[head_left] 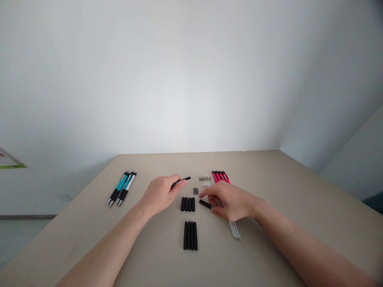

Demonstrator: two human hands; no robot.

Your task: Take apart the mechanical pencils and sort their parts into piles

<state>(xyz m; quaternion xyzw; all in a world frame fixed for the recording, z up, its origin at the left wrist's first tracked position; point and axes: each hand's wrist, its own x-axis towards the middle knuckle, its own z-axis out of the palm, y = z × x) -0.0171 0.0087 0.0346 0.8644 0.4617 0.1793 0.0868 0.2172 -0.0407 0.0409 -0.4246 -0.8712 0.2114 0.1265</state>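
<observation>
Left hand (160,194), centre frame, grips a thin pen part (182,180). Right hand (231,200) pinches a short black sleeve (205,204) on the worktop (269,171). Assembled pens (122,187) lie far left.

A beige table (269,179) fills the lower half, its far edge meeting a plain white wall (179,79) at twelve o'clock. At nine o'clock, grey floor (18,239) shows beneath a dark skirting strip (26,217). Light falls soft and even.
</observation>
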